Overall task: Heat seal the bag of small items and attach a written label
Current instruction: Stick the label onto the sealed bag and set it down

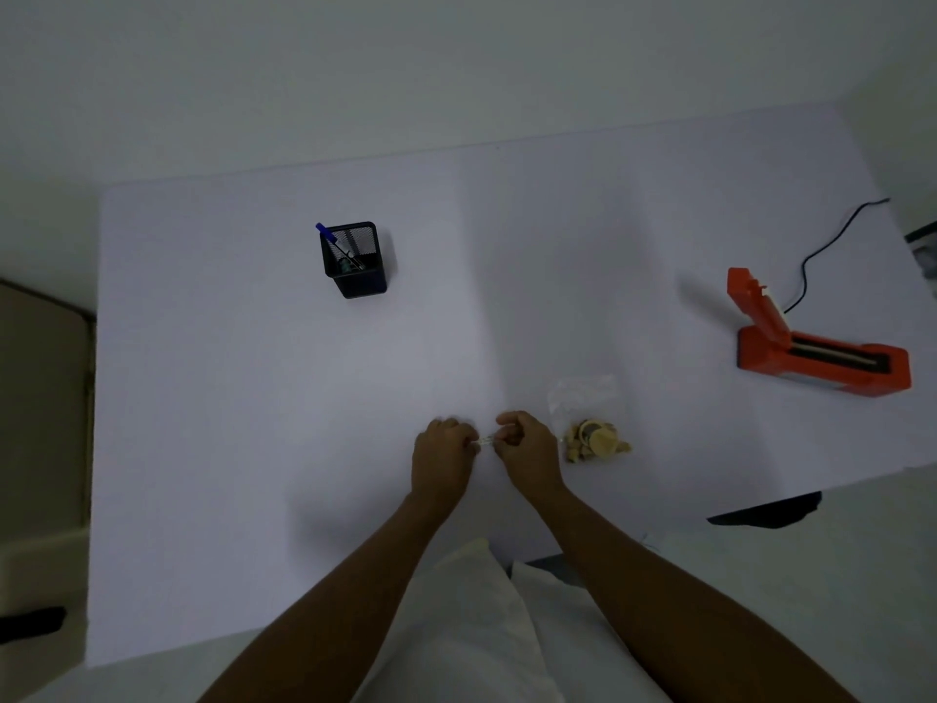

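A clear plastic bag (583, 398) with small tan items (596, 439) lies on the white table (253, 398), just right of my right hand (525, 449). My left hand (443, 456) and right hand meet near the table's front middle, both pinching a small pale strip (485, 440) between their fingertips; it is too small to tell what it is. An orange heat sealer (811, 347) stands at the right with its lid arm raised. A black mesh pen cup (355, 258) holding a blue pen (327, 234) stands at the back left of centre.
A black cable (821, 251) runs from the sealer toward the table's far right edge. A dark object (765, 512) shows past the front right table edge. A brownish surface (40, 398) lies beyond the left edge.
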{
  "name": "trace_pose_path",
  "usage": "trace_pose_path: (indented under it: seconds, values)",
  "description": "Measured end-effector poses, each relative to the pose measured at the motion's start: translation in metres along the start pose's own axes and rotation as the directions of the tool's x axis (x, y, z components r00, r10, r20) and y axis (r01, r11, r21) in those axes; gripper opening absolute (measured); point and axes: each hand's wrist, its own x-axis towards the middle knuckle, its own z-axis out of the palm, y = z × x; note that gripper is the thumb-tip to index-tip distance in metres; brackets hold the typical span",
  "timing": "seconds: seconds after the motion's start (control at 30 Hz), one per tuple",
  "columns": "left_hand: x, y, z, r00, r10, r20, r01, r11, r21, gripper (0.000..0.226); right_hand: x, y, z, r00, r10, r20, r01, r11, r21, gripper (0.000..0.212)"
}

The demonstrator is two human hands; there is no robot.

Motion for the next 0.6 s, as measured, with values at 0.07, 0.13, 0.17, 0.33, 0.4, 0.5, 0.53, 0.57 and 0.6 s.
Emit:
trace_pose_path:
  seconds: [0.07, 0.13, 0.17, 0.33, 0.4, 0.5, 0.53, 0.57, 0.6]
  values:
    - [-0.004, 0.000, 0.001, 1.000, 0.004, -0.019, -0.006, 0.997, -0.071, 0.008, -0.002, 0.004, 0.000, 0.999, 0.016, 0.029, -0.018, 0.997, 0.072, 0.032]
    - [-0.009, 0.001, 0.002, 1.000, -0.007, 0.004, 0.007, 0.983, -0.181, 0.012, -0.005, 0.006, 0.000, 0.997, 0.044, 0.067, -0.055, 0.984, 0.171, 0.034]
    - [-0.011, 0.001, 0.003, 0.999, -0.022, 0.034, 0.030, 0.970, -0.239, 0.014, -0.007, 0.006, -0.001, 0.994, 0.059, 0.088, -0.077, 0.973, 0.218, 0.033]
    - [-0.018, -0.004, -0.001, 0.981, -0.104, 0.162, 0.165, 0.887, -0.431, 0.016, -0.015, 0.003, -0.007, 0.989, 0.051, 0.142, -0.095, 0.942, 0.323, 0.025]
    - [-0.020, -0.002, -0.006, 0.973, -0.126, 0.195, 0.212, 0.823, -0.526, 0.018, -0.017, -0.001, -0.010, 0.988, 0.041, 0.151, -0.091, 0.934, 0.345, 0.023]
    - [-0.024, 0.002, -0.017, 0.967, -0.151, 0.205, 0.250, 0.723, -0.644, 0.019, -0.019, -0.008, -0.014, 0.985, 0.017, 0.175, -0.086, 0.915, 0.394, 0.021]
    - [-0.025, 0.003, -0.020, 0.966, -0.164, 0.200, 0.258, 0.695, -0.671, 0.018, -0.020, -0.010, -0.015, 0.984, 0.008, 0.180, -0.082, 0.911, 0.405, 0.021]
    - [-0.026, 0.004, -0.022, 0.965, -0.178, 0.193, 0.263, 0.671, -0.693, 0.016, -0.020, -0.013, -0.016, 0.983, 0.001, 0.185, -0.078, 0.909, 0.410, 0.021]
    - [-0.027, 0.004, -0.025, 0.964, -0.191, 0.186, 0.267, 0.656, -0.706, 0.014, -0.021, -0.015, -0.017, 0.982, -0.007, 0.188, -0.072, 0.909, 0.410, 0.021]
